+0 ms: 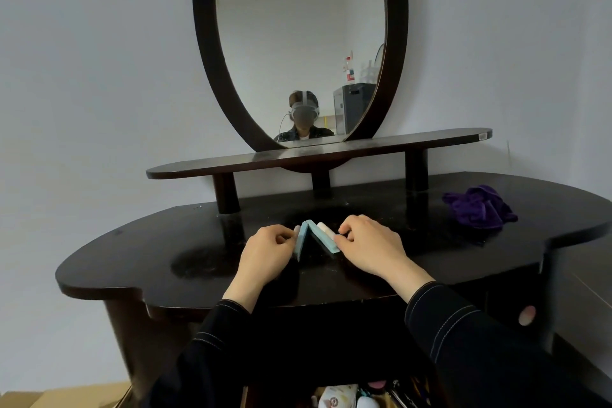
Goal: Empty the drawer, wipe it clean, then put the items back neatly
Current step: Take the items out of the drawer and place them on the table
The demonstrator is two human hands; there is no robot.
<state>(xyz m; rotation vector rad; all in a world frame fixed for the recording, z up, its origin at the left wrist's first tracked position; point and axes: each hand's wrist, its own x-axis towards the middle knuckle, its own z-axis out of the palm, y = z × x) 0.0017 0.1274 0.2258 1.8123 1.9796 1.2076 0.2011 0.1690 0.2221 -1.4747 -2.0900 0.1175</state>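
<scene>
Blue flat pieces (323, 238) lean together like a tent mid-counter (132, 262). Left hand (265, 252) pinches the left piece, right hand (371, 247) pinches the right one. Purple cloth (477, 207) sits well apart, far right. Drawer (245, 397) is open below, with items inside.

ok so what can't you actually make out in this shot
Head view only:
Drawer: cut off by the bottom edge and covered by the sleeves; most contents unseen.
White items behind the blue pieces: mostly hidden by them and by the left hand and right hand.
Label on the shelf end: too small to read.
</scene>
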